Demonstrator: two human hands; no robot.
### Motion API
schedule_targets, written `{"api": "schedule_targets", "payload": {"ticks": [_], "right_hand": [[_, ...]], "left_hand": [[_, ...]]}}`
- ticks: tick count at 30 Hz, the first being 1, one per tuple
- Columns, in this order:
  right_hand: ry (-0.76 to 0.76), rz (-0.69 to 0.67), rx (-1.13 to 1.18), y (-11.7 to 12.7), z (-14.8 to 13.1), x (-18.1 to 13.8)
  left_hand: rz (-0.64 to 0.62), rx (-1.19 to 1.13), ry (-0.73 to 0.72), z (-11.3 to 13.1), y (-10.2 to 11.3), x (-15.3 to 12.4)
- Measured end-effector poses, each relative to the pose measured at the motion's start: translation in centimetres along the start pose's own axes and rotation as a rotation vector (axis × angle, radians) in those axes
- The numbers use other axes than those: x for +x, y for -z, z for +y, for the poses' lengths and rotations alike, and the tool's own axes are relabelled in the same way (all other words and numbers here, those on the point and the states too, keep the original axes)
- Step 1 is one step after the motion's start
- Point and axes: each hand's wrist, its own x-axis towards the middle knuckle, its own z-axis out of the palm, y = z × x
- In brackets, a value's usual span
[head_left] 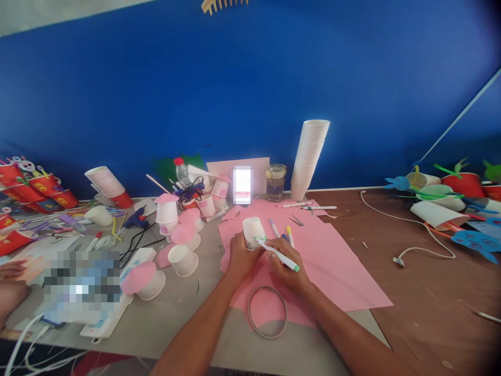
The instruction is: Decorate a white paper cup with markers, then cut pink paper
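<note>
Ring (249, 313), right hand (288, 266) clasping marker (282, 257), tip seemingly touching cup (253, 228) clasped in left hand (239, 254)

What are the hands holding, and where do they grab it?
The left hand grips a white paper cup around its side. The right hand holds a green-ended marker by its barrel.

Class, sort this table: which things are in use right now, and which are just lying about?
In use: left hand, white cup, right hand, green-capped marker.
Lying about: tall cup stack, glass jar, glue gun, metal ring.
</note>
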Motion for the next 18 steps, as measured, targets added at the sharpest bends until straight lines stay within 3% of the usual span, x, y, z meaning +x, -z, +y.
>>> {"api": "schedule_targets", "payload": {"ticks": [18], "right_hand": [[-0.037, -0.021, 0.038, 0.54, -0.26, 0.12]], "left_hand": [[-0.003, -0.092, 0.009, 0.05, 0.12, 0.14]]}}
